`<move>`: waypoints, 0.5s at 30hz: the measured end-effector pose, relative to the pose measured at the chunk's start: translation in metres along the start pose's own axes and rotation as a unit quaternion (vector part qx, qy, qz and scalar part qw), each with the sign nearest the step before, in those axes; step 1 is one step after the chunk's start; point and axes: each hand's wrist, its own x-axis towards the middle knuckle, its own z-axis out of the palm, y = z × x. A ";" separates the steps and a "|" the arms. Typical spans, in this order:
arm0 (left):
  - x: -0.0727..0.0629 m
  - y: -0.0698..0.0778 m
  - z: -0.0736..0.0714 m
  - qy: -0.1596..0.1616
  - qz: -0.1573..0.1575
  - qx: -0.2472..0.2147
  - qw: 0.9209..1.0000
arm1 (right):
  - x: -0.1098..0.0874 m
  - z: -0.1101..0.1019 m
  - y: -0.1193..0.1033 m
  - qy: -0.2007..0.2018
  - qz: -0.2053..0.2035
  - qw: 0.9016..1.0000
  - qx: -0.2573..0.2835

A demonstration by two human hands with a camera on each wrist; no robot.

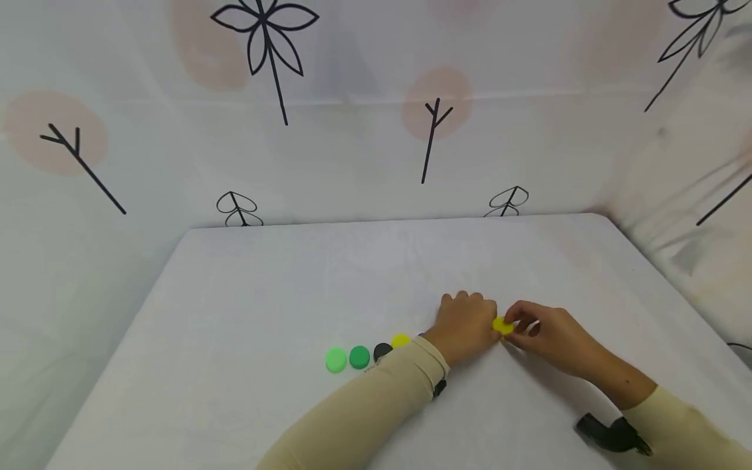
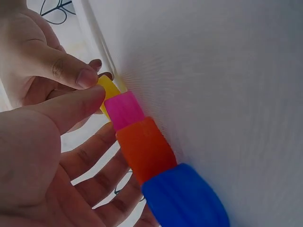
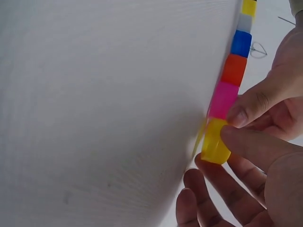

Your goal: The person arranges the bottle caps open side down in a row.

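Observation:
A short yellow cylinder [image 1: 502,326] is pinched between the thumb and index finger of my right hand [image 1: 552,336]. It stands against a pink cylinder [image 3: 223,100], its neighbour in a line of coloured pieces. My left hand [image 1: 467,326] reaches across that line and pinches the pink cylinder between thumb and index finger, its other fingers spread behind. The left thumb tip lies close to the seam between pink and yellow. Beyond the pink piece, an orange cylinder [image 2: 147,149] and a blue cylinder [image 2: 187,198] follow; in the head view the left arm hides them.
Farther left, the row goes on with a light green disc [image 1: 336,360], a dark green disc [image 1: 360,357], a black disc [image 1: 383,351] and another yellow disc [image 1: 401,341]. A white cloth covers the table [image 1: 264,281]. Patterned fabric [image 1: 352,150] hangs behind it.

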 end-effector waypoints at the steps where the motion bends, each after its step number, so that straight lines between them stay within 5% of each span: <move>1: 0.000 0.000 0.001 0.001 0.001 0.003 1.000 | 0.000 0.000 0.001 -0.003 0.002 1.000 0.001; 10: -0.004 0.003 0.007 0.028 0.020 0.055 0.998 | 0.000 -0.001 -0.001 -0.018 0.009 1.000 -0.018; 15: -0.021 -0.006 -0.002 0.044 0.032 0.102 0.993 | 0.000 -0.009 -0.003 -0.037 0.018 0.999 -0.026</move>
